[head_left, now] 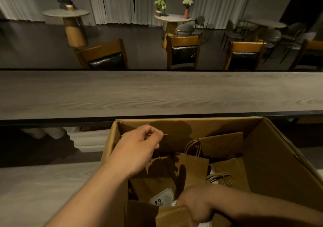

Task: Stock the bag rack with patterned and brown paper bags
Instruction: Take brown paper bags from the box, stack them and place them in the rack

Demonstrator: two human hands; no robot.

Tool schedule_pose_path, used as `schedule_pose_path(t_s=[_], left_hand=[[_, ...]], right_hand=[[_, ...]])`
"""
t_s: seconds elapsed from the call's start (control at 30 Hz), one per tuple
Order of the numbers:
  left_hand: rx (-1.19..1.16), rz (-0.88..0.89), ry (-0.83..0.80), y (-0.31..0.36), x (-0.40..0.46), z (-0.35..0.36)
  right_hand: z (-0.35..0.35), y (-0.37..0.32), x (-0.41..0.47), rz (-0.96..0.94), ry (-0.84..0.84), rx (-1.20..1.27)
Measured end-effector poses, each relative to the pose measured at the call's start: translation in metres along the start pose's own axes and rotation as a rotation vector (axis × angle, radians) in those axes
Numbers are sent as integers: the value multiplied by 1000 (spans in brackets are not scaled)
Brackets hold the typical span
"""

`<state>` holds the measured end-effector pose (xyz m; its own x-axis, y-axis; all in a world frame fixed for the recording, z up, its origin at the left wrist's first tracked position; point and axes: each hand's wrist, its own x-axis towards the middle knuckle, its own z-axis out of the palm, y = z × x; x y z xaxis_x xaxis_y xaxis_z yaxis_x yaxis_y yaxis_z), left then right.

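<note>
An open cardboard box [272, 156] stands below the counter edge and holds several brown paper bags [192, 163] with twisted handles. My left hand [139, 144] hovers over the box's left side, fingers pinched on the thin handle of a brown bag [153, 179] hanging beneath it. My right hand [195, 204] reaches down into the box's near side, fingers curled around the top of a brown bag [174, 216]. A white label [162, 199] with dark print lies between the bags. No rack is in view.
A long grey wood-grain counter [157, 93] runs across in front of the box. Behind it stand wooden chairs [182, 51] with dark cushions and round tables [172, 18] with plants. White trays [87, 139] are stacked under the counter at the left.
</note>
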<state>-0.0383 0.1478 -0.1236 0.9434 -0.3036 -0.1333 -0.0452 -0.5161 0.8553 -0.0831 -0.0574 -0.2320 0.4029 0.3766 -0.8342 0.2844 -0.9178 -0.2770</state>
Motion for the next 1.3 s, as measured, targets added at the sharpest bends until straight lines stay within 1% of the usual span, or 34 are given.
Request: schedule_pose_path(t_s=[0.07, 0.17, 0.27, 0.33, 0.4, 0.43, 0.5, 0.57, 0.6, 0.63, 0.7, 0.77, 0.87, 0.93, 1.03, 1.13, 1.2, 1.3], left_hand=[[-58, -4, 35, 0, 0, 0], [-203, 60, 191, 2, 0, -1], [-479, 88, 374, 5, 2, -3], [-620, 75, 435, 6, 3, -6], [-746, 47, 411, 8, 2, -6], [-813, 29, 362, 7, 3, -5], [-919, -11, 194, 5, 3, -4], [-879, -36, -12, 5, 0, -3], [-833, -38, -81, 5, -1, -2], [-781, -45, -91, 4, -1, -3], [-689, -76, -30, 2, -2, -4], [-660, -64, 27, 1, -1, -6], [-690, -37, 139, -1, 0, -9], [-714, -11, 177, 0, -1, -10], [-743, 14, 166, 3, -2, -10], [-772, -43, 112, 2, -1, -12], [-746, -62, 81, 0, 0, -13], [-751, -66, 76, -1, -1, -13]], right_hand=[[-16, 8, -16, 29, 31, 165], [-43, 28, -52, 53, 151, 420], [-54, 44, -80, -37, 278, 706], [-55, 52, -87, -141, 364, 919], [-55, 54, -89, -252, 462, 1082], [-56, 52, -89, -292, 510, 1148], [-60, 42, -86, -361, 617, 1260], [-65, 26, -83, -386, 740, 1354], [-67, 17, -80, -379, 798, 1400], [-68, 10, -78, -368, 846, 1443], [-69, 0, -76, -355, 909, 1539], [-70, -6, -79, -356, 950, 1595], [-70, -6, -84, -331, 999, 1570], [-70, -5, -86, -310, 1030, 1543], [-71, -6, -89, -321, 1115, 1606], [-73, -7, -90, -343, 1192, 1717], [-73, -9, -89, -353, 1198, 1761], [-73, -14, -88, -345, 1177, 1748]])
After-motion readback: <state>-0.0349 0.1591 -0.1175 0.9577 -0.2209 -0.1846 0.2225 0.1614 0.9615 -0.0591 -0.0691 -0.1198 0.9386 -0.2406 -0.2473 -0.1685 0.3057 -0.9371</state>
